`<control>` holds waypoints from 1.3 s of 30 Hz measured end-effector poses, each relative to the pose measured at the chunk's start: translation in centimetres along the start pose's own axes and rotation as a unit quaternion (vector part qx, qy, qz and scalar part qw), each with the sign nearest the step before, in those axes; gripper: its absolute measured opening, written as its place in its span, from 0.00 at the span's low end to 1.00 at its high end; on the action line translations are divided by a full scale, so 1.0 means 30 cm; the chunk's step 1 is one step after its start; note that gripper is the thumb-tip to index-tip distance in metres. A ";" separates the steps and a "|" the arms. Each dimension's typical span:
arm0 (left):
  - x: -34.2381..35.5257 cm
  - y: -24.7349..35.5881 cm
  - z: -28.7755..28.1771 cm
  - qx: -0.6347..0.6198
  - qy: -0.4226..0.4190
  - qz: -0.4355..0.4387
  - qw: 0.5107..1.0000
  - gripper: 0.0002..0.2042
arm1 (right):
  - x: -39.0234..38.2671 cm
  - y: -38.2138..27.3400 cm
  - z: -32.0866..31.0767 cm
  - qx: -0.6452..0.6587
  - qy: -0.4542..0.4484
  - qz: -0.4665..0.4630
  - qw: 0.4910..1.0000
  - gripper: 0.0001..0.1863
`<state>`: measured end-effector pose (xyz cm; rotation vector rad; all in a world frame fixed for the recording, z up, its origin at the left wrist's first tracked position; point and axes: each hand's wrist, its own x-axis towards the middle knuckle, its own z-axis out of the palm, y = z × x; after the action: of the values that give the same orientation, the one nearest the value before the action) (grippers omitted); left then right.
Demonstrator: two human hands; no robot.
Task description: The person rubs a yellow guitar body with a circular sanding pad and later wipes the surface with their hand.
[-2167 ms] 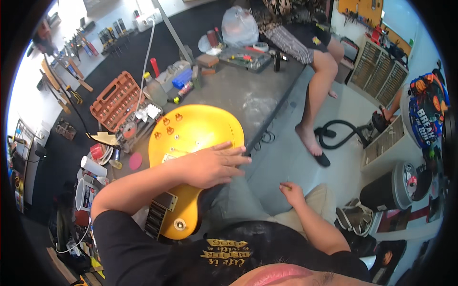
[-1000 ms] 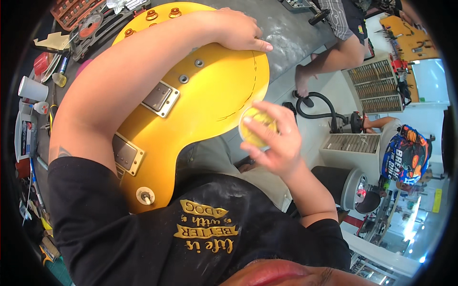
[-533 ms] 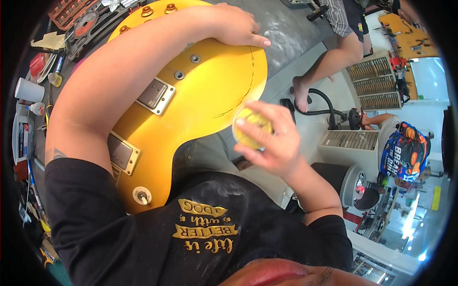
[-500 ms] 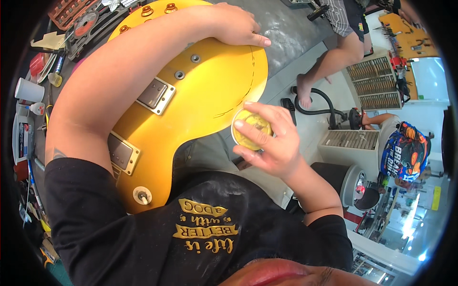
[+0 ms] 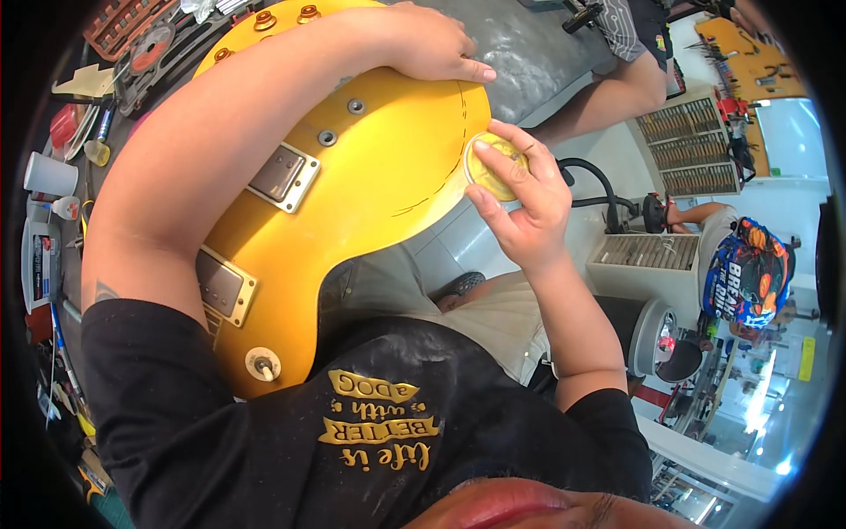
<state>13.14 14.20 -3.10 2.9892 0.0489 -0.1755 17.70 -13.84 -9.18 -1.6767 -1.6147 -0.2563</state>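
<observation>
A yellow electric guitar body (image 5: 361, 176) lies across my lap and bench, with knobs, two pickups, a switch and a dashed dark line along its right curve. My left hand (image 5: 430, 46) grips its upper right rim, fingers curled over, my forearm lying across the top. My right hand (image 5: 522, 198) is closed on a round, flat yellow disc with a pale rim (image 5: 492, 159), beside the dashed line at the guitar's right edge; whether the disc touches the guitar I cannot tell.
The grey bench (image 5: 538, 53) holds an orange socket case (image 5: 115, 26), cups and tools at left. A person's bare leg (image 5: 626, 97) is beyond it. A black hose (image 5: 599, 181), slotted racks (image 5: 683, 141), a bin (image 5: 621, 339) and another person in a patterned cap (image 5: 747, 273) are at right.
The guitar came under both arms since the earliest frame. In the last half second my right hand moved up and slightly right with the disc, along the guitar's edge.
</observation>
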 end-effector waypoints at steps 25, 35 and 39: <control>-0.048 0.009 -0.046 -0.038 0.010 0.035 0.999 0.38 | 0.012 0.042 -0.015 -0.010 -0.004 -0.016 1.000 0.27; 0.005 -0.008 0.005 -0.018 0.004 0.017 1.000 0.37 | -0.023 -0.039 -0.026 0.002 -0.058 -0.047 0.997 0.26; -0.039 0.006 -0.025 -0.016 0.012 0.019 1.000 0.38 | -0.044 -0.102 -0.015 -0.006 -0.031 -0.045 0.998 0.26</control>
<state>12.06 14.11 -2.18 2.9573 -0.0030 -0.1340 14.83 -15.45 -8.53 -1.6360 -1.7403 -0.2620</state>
